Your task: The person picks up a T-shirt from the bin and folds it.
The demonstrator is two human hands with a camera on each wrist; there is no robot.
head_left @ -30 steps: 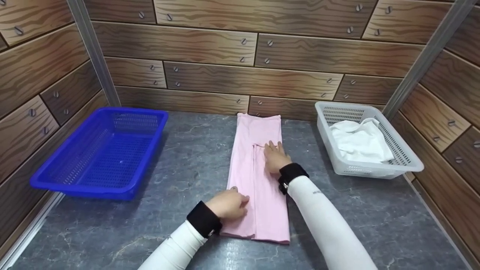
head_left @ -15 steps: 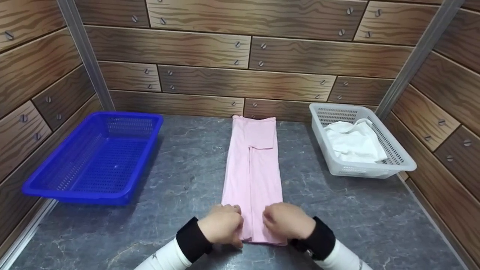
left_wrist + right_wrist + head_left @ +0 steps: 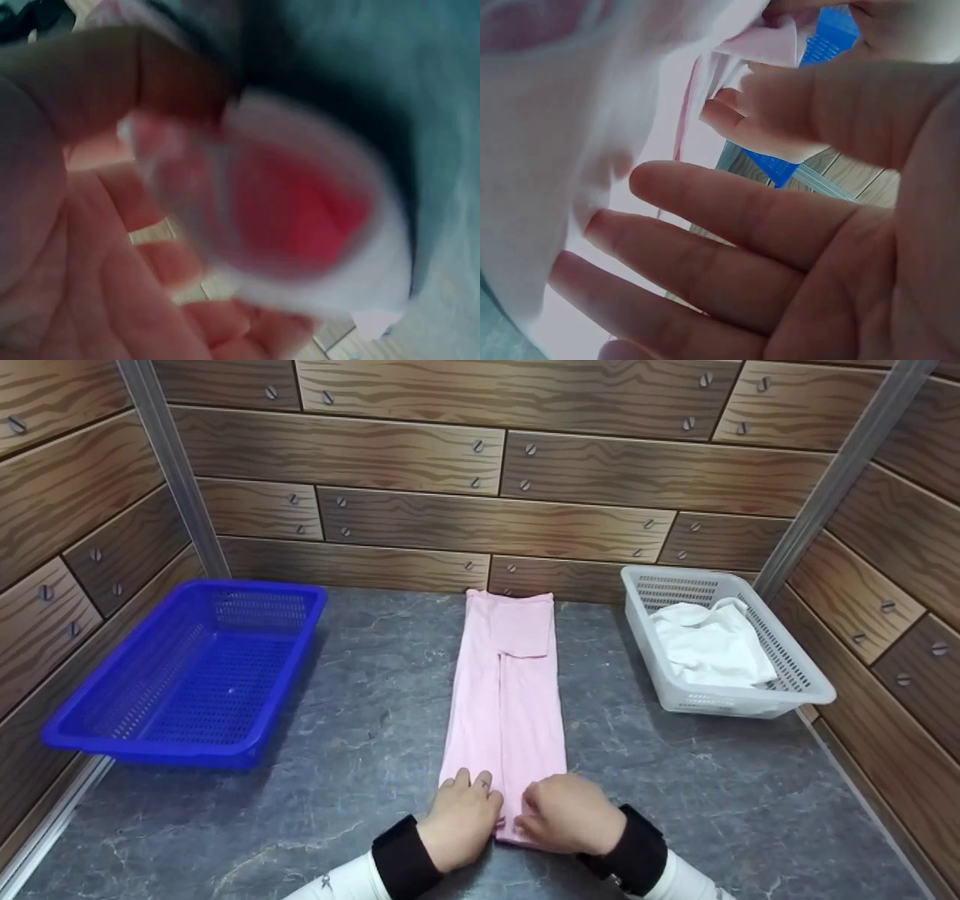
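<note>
A long pink folded garment (image 3: 480, 697) lies down the middle of the table, a short flap folded across near its far end. My left hand (image 3: 465, 817) is at the near left corner. In the left wrist view the blurred pink cloth (image 3: 292, 202) lies between the left thumb and fingers, which grip it. At the near right part of the garment is my right hand (image 3: 574, 814). Its fingers (image 3: 705, 262) look fairly straight in the right wrist view, with the tips against the pale pink cloth (image 3: 592, 150) and the thumb apart from them.
To the left stands a blue perforated basket (image 3: 165, 750) with nothing in it. A white basket (image 3: 742, 701) at the right holds a crumpled white cloth (image 3: 716, 645). Wood-patterned walls (image 3: 412, 465) enclose the grey marbled table (image 3: 360, 697) at the back and sides.
The right hand came down from the flap in the middle of the garment to its near end. My left hand moved to the near left corner. The garment has stayed about where it was.
</note>
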